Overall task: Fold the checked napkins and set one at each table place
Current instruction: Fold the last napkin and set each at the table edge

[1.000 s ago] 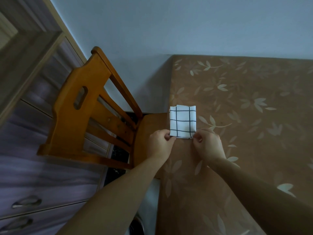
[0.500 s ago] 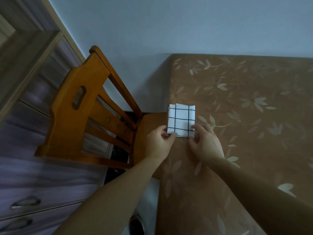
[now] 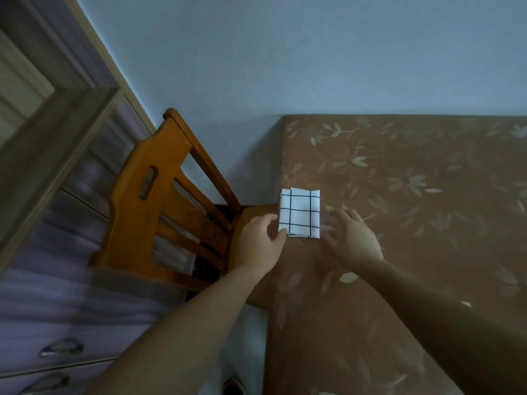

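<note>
A folded white napkin with black checks (image 3: 299, 213) lies flat at the left edge of the table (image 3: 413, 195), which has a brown cloth with pale leaves. My left hand (image 3: 261, 242) rests at the napkin's near left corner, thumb touching that corner, fingers loosely curled. Just right of the napkin, my right hand (image 3: 349, 238) hovers blurred with fingers spread, holding nothing.
A wooden chair (image 3: 159, 206) stands at the table's left side, its seat tucked against the edge by the napkin. Behind it are purple drawers (image 3: 57, 323) with metal handles. A pale wall runs along the table's far edge.
Both hands pinched the napkin's near corners a second ago. They have since let go; my right hand lifted off to the right, my left hand loosened at the corner.
</note>
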Available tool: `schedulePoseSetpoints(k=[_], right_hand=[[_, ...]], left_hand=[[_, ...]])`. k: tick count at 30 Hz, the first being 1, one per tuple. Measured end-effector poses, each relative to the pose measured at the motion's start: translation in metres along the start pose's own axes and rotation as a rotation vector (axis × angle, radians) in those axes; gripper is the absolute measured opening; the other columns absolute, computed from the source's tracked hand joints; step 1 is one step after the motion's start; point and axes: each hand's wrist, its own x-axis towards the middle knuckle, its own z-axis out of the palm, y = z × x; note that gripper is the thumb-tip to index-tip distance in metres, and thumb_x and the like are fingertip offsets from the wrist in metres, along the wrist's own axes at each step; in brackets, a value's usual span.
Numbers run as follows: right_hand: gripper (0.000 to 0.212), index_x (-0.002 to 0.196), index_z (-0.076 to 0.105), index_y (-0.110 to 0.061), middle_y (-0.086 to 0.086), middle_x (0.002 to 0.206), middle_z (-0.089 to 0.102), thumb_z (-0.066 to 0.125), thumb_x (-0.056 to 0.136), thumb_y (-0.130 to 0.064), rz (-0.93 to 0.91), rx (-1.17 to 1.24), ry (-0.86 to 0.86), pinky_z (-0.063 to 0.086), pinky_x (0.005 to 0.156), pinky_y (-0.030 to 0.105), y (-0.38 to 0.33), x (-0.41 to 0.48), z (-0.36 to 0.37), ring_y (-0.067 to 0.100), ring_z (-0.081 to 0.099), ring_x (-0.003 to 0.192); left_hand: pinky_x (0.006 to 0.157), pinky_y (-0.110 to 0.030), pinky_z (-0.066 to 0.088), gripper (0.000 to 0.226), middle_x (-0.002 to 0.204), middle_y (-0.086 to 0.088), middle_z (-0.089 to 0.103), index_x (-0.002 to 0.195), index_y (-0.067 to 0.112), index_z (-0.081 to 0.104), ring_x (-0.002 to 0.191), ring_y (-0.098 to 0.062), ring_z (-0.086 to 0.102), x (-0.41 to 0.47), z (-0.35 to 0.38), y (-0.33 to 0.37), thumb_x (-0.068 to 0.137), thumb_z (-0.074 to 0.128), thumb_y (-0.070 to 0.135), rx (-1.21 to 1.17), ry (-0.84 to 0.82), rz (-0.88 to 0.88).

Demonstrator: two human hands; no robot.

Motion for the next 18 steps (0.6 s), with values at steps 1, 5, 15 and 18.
schedulePoseSetpoints(k=[1, 5, 15, 18], right_hand=[[0.048, 0.136, 0.05, -0.028, 0.001, 0.139, 0.048, 0.056, 0.089, -0.035, 0.005, -0.024, -0.015, 0.048, 0.09, 0.039, -0.002, -0.003, -0.008, 0.028, 0.058, 0.113], [0.057, 0.141, 0.043, -0.024, 0.0, 0.143, 0.045, 0.056, 0.089, -0.043, 0.052, -0.098, -0.024, 0.046, 0.097, 0.042, -0.008, -0.032, -0.044, 0.025, 0.055, 0.119], [0.052, 0.138, 0.044, -0.025, 0.001, 0.135, 0.051, 0.056, 0.091, -0.043, 0.174, -0.225, 0.078, 0.049, 0.096, 0.042, -0.003, -0.193, -0.089, 0.022, 0.056, 0.115], [0.053, 0.139, 0.045, -0.023, 0.003, 0.137, 0.05, 0.058, 0.091, -0.042, 0.215, -0.227, 0.068, 0.048, 0.098, 0.041, 0.009, -0.245, -0.101, 0.023, 0.055, 0.117]], left_hand=[[0.093, -0.025, 0.044, 0.043, 0.13, 0.003, 0.058, 0.132, 0.023, 0.056, 0.122, -0.015, 0.052, -0.003, -0.007, 0.006, 0.093, 0.061, 0.038, 0.064, -0.025, 0.046], [0.101, -0.033, 0.041, 0.051, 0.14, 0.004, 0.051, 0.138, 0.025, 0.049, 0.129, -0.018, 0.044, -0.022, -0.03, 0.03, 0.092, 0.057, 0.044, 0.259, -0.15, 0.166], [0.104, -0.041, 0.037, 0.056, 0.144, 0.003, 0.044, 0.14, 0.031, 0.043, 0.133, -0.023, 0.038, -0.134, -0.05, 0.066, 0.09, 0.052, 0.054, 0.394, -0.315, 0.327], [0.103, -0.04, 0.036, 0.053, 0.143, 0.002, 0.044, 0.137, 0.031, 0.045, 0.132, -0.025, 0.039, -0.175, -0.058, 0.075, 0.09, 0.052, 0.054, 0.405, -0.344, 0.343]])
